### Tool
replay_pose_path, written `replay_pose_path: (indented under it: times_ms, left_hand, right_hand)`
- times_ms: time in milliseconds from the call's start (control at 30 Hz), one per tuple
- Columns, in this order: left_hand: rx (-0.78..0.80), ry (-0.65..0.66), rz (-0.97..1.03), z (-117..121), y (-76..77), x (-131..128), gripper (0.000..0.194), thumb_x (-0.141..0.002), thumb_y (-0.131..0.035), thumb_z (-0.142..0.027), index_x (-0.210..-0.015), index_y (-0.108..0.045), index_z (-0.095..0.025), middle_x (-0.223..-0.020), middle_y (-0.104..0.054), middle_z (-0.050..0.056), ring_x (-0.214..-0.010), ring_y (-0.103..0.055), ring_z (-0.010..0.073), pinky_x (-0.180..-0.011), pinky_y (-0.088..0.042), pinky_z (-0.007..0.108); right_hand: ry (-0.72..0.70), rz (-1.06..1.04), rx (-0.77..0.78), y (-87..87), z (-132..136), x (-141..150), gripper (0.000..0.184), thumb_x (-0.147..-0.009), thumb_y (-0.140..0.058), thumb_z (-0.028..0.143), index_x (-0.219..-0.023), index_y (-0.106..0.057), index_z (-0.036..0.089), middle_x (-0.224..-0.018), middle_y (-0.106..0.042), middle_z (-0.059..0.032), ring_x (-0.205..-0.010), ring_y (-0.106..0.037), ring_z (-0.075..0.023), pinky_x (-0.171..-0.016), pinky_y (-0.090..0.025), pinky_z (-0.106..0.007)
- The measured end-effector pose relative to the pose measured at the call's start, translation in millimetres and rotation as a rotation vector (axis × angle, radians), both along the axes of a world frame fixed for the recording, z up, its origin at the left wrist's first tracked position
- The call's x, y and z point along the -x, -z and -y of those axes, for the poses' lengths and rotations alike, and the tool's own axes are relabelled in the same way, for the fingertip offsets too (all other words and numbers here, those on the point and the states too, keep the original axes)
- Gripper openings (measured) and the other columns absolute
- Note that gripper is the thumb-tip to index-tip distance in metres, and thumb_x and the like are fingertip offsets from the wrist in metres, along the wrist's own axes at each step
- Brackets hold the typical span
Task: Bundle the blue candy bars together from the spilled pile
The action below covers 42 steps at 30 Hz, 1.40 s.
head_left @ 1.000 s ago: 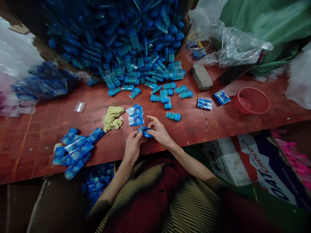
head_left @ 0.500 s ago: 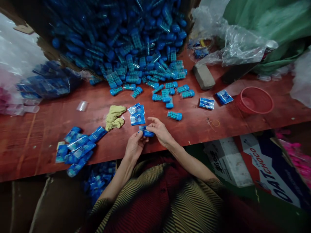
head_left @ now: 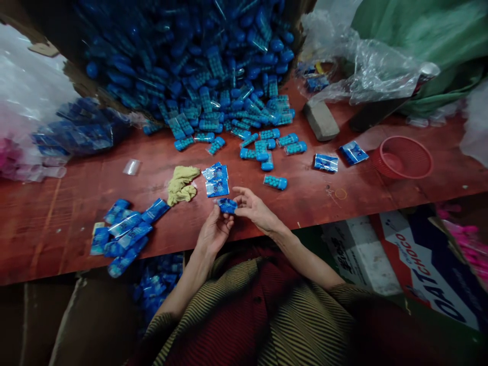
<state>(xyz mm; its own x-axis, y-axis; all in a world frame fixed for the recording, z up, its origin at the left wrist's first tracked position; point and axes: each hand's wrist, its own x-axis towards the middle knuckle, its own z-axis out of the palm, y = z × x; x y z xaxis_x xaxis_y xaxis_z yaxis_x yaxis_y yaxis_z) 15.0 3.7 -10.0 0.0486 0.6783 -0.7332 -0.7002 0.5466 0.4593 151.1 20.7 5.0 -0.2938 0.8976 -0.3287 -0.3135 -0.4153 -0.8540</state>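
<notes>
Both my hands meet over the near edge of the red wooden table [head_left: 57, 218], pinching one small blue packet [head_left: 227, 205]. My left hand [head_left: 213, 231] grips its left end from below. My right hand [head_left: 254, 207] holds its right end, fingers curled. Just beyond them lies a short stack of flat blue sachets [head_left: 216, 181] beside a crumpled yellow cloth [head_left: 182, 184]. A lone blue capsule tube [head_left: 275, 181] rests to the right of the sachets. A cluster of filled blue packets [head_left: 124, 235] lies at the near left.
A huge heap of blue tubes [head_left: 198, 61] spills from a box at the back. A red plastic basket [head_left: 402, 157], two sachet bundles [head_left: 326, 162], a grey block [head_left: 321, 120] and clear plastic bags [head_left: 366, 66] sit right. Cardboard boxes [head_left: 423, 259] stand below the table edge.
My hands have stayed at the table edge, working the same blue packet. The packet has shifted slightly upward between my fingers, and the view drifted a little.
</notes>
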Motion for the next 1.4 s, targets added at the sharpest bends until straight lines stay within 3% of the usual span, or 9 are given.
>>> replay_pose_path:
  times_ms: [267,533,767,933,1033,1133,1233,1300,1400]
  left_hand:
    - [-0.134,0.069,0.029,7.3,0.6,3.5,0.013,-0.076,-0.067,-0.022,-0.073,-0.058,-0.014,-0.057,-0.061,0.000,-0.056,-0.063,0.0126,-0.051,-0.053,0.021]
    - [-0.209,0.097,-0.009,8.6,4.5,2.3,0.022,-0.068,-0.075,-0.029,-0.070,-0.061,-0.012,-0.058,-0.062,0.002,-0.055,-0.062,0.0120,-0.052,-0.054,0.021]
    - [-0.226,0.108,-0.073,10.4,1.8,-1.2,0.027,-0.061,-0.080,-0.031,-0.066,-0.061,-0.011,-0.057,-0.061,0.001,-0.053,-0.060,0.0116,-0.051,-0.053,0.022]
    - [-0.180,0.093,-0.032,7.5,0.8,-2.6,0.019,-0.075,-0.069,-0.027,-0.069,-0.062,-0.011,-0.056,-0.060,0.002,-0.055,-0.061,0.0128,-0.051,-0.052,0.022]
    - [-0.035,0.025,0.023,3.4,-0.3,-0.2,0.022,-0.085,-0.056,-0.025,-0.068,-0.060,-0.012,-0.053,-0.057,0.001,-0.053,-0.060,0.0114,-0.049,-0.051,0.020]
    - [0.071,-0.027,0.041,0.0,-2.8,1.7,0.026,-0.089,-0.050,-0.025,-0.066,-0.057,-0.014,-0.052,-0.054,0.000,-0.051,-0.058,0.0104,-0.048,-0.050,0.019]
    - [0.110,-0.045,0.047,-1.8,-4.7,1.1,0.026,-0.089,-0.050,-0.025,-0.066,-0.057,-0.014,-0.052,-0.053,0.000,-0.051,-0.057,0.0101,-0.048,-0.050,0.018]
    - [0.120,-0.047,0.047,-2.4,-5.0,-0.2,0.028,-0.090,-0.048,-0.025,-0.066,-0.056,-0.014,-0.051,-0.053,0.000,-0.050,-0.057,0.0101,-0.048,-0.049,0.018]
    - [0.118,-0.053,0.043,-3.0,-4.3,-1.8,0.032,-0.092,-0.042,-0.025,-0.066,-0.057,-0.013,-0.052,-0.054,0.001,-0.050,-0.058,0.0102,-0.047,-0.049,0.018]
  right_hand:
    - [-0.005,0.002,0.008,0.0,0.1,-0.6,0.057,-0.063,-0.063,0.011,-0.116,-0.043,0.019,-0.077,-0.058,0.0054,-0.070,-0.059,-0.0111,-0.072,-0.046,-0.027]
    - [0.029,0.024,-0.068,8.8,1.9,2.8,0.040,-0.076,-0.057,0.021,-0.115,-0.047,0.020,-0.074,-0.057,0.0047,-0.067,-0.057,-0.0096,-0.071,-0.045,-0.025]
    - [0.020,0.081,-0.119,12.6,0.7,5.3,0.044,-0.069,-0.059,0.014,-0.112,-0.050,0.021,-0.069,-0.054,0.0063,-0.058,-0.051,-0.0081,-0.057,-0.043,-0.021]
    - [-0.021,0.049,-0.073,7.5,-2.2,5.1,0.028,-0.077,-0.051,0.020,-0.105,-0.053,0.020,-0.079,-0.059,0.0010,-0.062,-0.053,-0.0094,-0.059,-0.046,-0.023]
    - [-0.015,0.324,-0.230,0.3,-7.4,-14.1,0.034,-0.081,-0.051,0.026,-0.115,-0.050,0.019,-0.083,-0.059,-0.0020,-0.072,-0.056,-0.0138,-0.070,-0.049,-0.029]
    - [0.142,0.961,-0.458,-0.3,-14.8,-46.4,0.039,-0.083,-0.053,0.028,-0.121,-0.052,0.019,-0.110,-0.057,-0.0114,-0.098,-0.054,-0.0241,-0.086,-0.044,-0.042]
    - [0.130,1.513,-0.462,11.4,-20.3,-72.3,0.038,-0.085,-0.053,0.026,-0.122,-0.055,0.017,-0.119,-0.053,-0.0181,-0.110,-0.046,-0.0354,-0.088,-0.039,-0.052]
    - [0.058,1.648,-0.455,22.0,-21.4,-78.8,0.037,-0.086,-0.052,0.024,-0.121,-0.057,0.018,-0.115,-0.055,-0.0195,-0.104,-0.048,-0.0353,-0.082,-0.041,-0.050]
    - [0.021,1.585,-0.513,31.9,-20.5,-75.2,0.036,-0.086,-0.052,0.025,-0.121,-0.058,0.021,-0.108,-0.058,-0.0165,-0.097,-0.050,-0.0310,-0.078,-0.042,-0.045]
